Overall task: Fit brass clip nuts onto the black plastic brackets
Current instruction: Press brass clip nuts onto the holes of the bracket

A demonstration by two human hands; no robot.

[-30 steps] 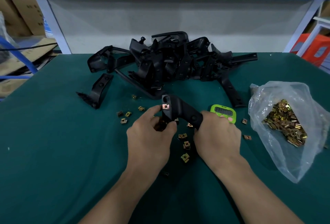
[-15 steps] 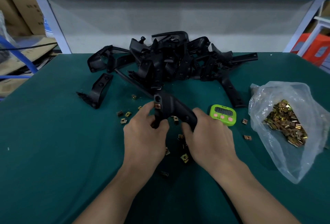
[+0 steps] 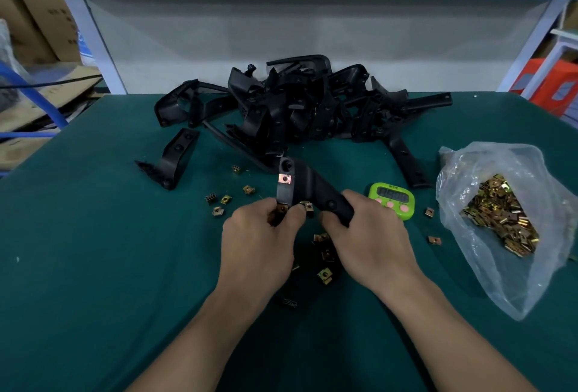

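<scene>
A black bracket [image 3: 308,186] is held above the green mat [image 3: 93,266], near the middle — its right end gripped by the right hand [image 3: 369,235], while a clip nut [image 3: 282,209] is pinched against its lower left end by the left hand [image 3: 259,241]. Another fitted nut [image 3: 285,178] sits higher up.

No legible text or numbers.

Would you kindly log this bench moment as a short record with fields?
Bracket: held by both hands
Left hand: pinches a second nut at the bracket's lower end
Right hand: grips the bracket's other end
Fitted nut: on the bracket, near its top hole
Loose nuts: scattered on the green mat
Bag: clear, holds more nuts, far right
</scene>
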